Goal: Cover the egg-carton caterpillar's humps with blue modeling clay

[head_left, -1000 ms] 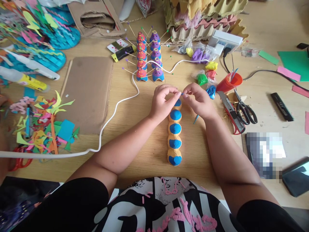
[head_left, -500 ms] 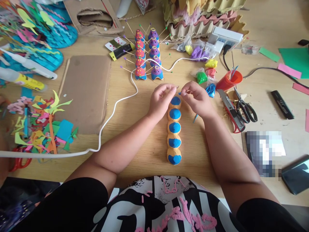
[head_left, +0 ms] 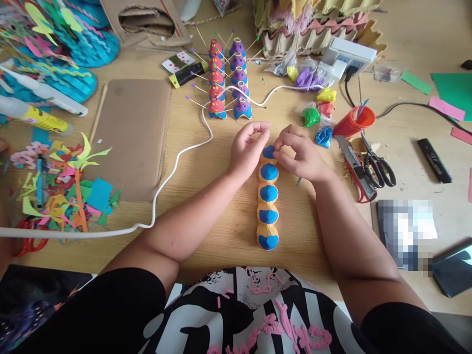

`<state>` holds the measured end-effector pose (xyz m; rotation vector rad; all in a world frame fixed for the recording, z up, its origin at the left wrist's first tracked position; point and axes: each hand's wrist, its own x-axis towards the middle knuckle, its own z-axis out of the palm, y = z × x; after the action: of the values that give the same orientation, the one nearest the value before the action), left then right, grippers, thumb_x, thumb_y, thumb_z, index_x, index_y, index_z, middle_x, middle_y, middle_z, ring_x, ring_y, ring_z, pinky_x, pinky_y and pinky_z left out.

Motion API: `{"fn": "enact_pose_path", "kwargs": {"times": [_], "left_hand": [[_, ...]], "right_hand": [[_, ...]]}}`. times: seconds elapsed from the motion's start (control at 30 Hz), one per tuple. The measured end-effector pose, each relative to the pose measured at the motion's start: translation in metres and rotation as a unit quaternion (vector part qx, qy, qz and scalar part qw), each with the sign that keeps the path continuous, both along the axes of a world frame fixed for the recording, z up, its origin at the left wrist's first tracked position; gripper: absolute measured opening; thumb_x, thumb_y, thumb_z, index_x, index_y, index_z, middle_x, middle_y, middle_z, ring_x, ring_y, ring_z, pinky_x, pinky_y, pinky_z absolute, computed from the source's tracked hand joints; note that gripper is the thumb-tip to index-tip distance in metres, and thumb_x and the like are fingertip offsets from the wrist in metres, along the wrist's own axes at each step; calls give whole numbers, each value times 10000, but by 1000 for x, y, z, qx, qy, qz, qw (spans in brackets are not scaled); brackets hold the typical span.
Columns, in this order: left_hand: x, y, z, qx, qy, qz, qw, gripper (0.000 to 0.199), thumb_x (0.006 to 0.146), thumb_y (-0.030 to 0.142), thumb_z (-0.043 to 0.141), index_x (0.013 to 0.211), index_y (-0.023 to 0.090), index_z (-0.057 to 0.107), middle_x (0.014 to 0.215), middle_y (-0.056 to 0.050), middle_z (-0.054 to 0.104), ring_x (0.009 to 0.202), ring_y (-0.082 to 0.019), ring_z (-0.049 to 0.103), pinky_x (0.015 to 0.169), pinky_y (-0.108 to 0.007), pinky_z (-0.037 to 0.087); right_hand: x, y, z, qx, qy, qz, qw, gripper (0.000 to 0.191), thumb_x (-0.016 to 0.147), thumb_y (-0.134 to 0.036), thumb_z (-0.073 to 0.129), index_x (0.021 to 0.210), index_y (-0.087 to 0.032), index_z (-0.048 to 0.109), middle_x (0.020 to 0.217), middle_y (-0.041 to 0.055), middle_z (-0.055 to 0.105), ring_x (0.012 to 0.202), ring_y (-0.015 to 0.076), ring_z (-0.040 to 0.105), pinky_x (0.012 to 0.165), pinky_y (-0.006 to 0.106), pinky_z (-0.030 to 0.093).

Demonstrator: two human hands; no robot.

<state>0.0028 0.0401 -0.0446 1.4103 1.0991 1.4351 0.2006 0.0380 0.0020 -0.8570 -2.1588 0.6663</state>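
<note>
That bumpy orange strip point(head_left: 269, 193), rounded humps capped in blue, lies on the worktop point(head_left: 217, 216) between the forearms, its long axis running six to twelve o'clock. Left hand point(head_left: 250, 150) and right hand point(head_left: 300, 153) curl by its twelve-o'clock end, fingertips partly hiding it; whether either grip pinches anything, I can't tell.

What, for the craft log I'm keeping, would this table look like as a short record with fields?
Left hand: fingers curled beside the strip's far end; anything pinched cannot be made out
Right hand: fingertips at the far end; contact unclear
Orange strip: five bumps in a row, each with a blue patch
Farther back: red strip and purple strip, side by side, sticks poking out
Right side: red cup, scissors
Left side: cardboard sheet
</note>
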Motion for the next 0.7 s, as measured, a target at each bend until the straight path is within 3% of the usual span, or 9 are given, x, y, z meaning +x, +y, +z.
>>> {"fn": "enact_pose_path", "kwargs": {"times": [0.4,0.6,0.7], "left_hand": [[-1,2,-3,3,3,-17,1000,339,1021,563,710,1185,269,748,1234,-60,804,1242,-224,751,1061,-352,586],[0,-3,2,16,51,-18,998,302,1039,509,682,1164,243,747,1192,-72,818,1189,-220,766,1039,-342,595],[1,-5,5,23,59,-14,998,231,1034,430,683,1145,237,746,1172,-68,826,1150,-205,774,1029,-327,602]], "right_hand": [[6,3,-11,-47,-21,-41,998,251,958,-473,782,1031,-296,620,1083,74,682,1055,315,650,1034,562,580],[5,2,-15,-133,1,-48,990,306,960,-526,795,1135,-322,649,1055,44,633,937,247,606,822,426,616],[4,2,-15,-148,7,-45,988,310,958,-520,795,1164,-323,676,1036,37,615,912,230,583,815,408,609]]}}
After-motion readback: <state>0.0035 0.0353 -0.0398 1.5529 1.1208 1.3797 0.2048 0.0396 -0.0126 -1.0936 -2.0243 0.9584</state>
